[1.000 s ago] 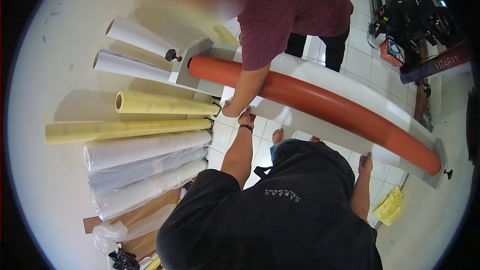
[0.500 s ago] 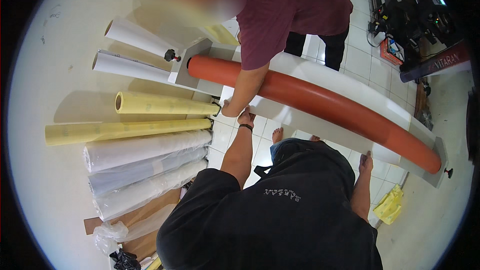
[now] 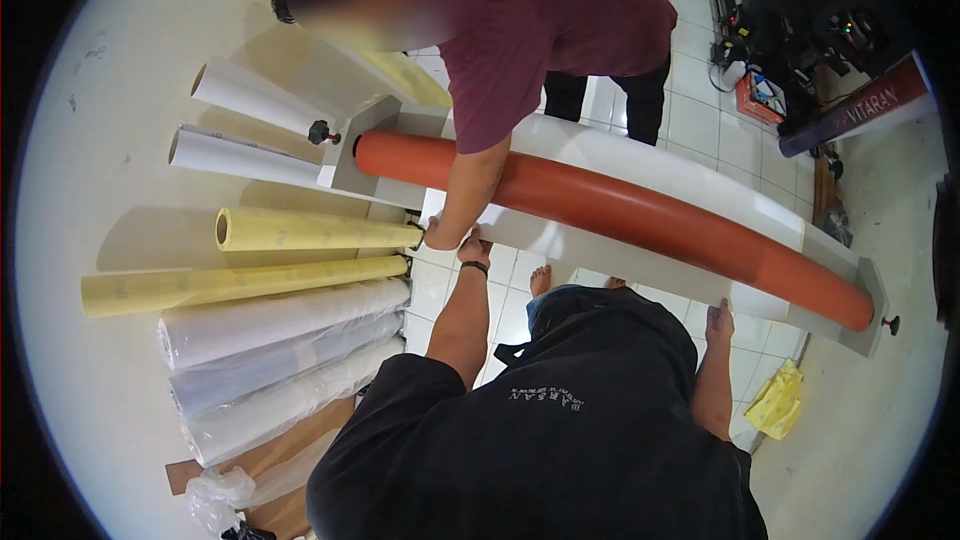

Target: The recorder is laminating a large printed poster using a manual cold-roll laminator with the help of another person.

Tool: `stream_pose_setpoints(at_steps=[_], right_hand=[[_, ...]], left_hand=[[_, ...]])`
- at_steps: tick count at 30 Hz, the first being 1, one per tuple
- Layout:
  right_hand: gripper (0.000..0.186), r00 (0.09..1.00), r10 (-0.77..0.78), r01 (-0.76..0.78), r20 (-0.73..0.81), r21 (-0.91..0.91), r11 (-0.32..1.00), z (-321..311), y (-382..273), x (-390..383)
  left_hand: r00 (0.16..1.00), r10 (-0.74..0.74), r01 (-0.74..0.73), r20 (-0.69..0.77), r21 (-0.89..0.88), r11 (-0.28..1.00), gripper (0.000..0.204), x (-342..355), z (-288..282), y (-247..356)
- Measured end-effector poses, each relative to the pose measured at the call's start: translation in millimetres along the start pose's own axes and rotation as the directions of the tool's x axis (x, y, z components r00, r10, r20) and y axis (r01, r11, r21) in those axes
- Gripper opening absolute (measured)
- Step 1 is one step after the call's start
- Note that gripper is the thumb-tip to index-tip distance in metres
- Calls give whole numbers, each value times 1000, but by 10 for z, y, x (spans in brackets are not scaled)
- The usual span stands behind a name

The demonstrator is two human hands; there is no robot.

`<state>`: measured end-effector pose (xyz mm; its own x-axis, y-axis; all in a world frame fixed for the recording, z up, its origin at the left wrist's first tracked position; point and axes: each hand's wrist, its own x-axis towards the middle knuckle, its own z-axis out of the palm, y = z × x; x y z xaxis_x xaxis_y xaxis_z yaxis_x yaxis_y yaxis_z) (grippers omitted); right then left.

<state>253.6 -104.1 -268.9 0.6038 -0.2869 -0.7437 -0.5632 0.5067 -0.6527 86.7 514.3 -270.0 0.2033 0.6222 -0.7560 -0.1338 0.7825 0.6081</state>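
Observation:
A long red-orange roller spans a grey-white frame, with a white sheet passing beneath it toward me. My left hand, a dark band at its wrist, pinches the sheet's near edge toward the left end. Farther right, my right hand grips the same near edge; its fingers are partly hidden there. A co-worker in a maroon shirt leans across from the far side. That person's arm crosses over the roller, and their hand is at the sheet's left corner beside my left hand.
Yellow rolls and plastic-wrapped white rolls lie along the left wall. Black knobs stick out from the frame's end plates. Dark machinery and an orange box stand at the far right. A yellow bag lies at right.
The whole view has shifted and turned slightly, so the roller and the wall rolls appear farther left. Both my hands keep their hold on the sheet's edge.

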Motion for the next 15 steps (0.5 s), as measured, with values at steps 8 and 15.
stream_pose_setpoints(at_steps=[8, 15], right_hand=[[24, 997, -43, 38, 70, 65, 997, 97, -32, -159], [24, 998, -44, 43, 33, 33, 999, 15, -48, -106]], left_hand=[[1000, -2, 2, -9, 43, 999, 32, -81, 108, 21], [997, -18, 21, -72, 39, 999, 31, -199, 232, 36]])
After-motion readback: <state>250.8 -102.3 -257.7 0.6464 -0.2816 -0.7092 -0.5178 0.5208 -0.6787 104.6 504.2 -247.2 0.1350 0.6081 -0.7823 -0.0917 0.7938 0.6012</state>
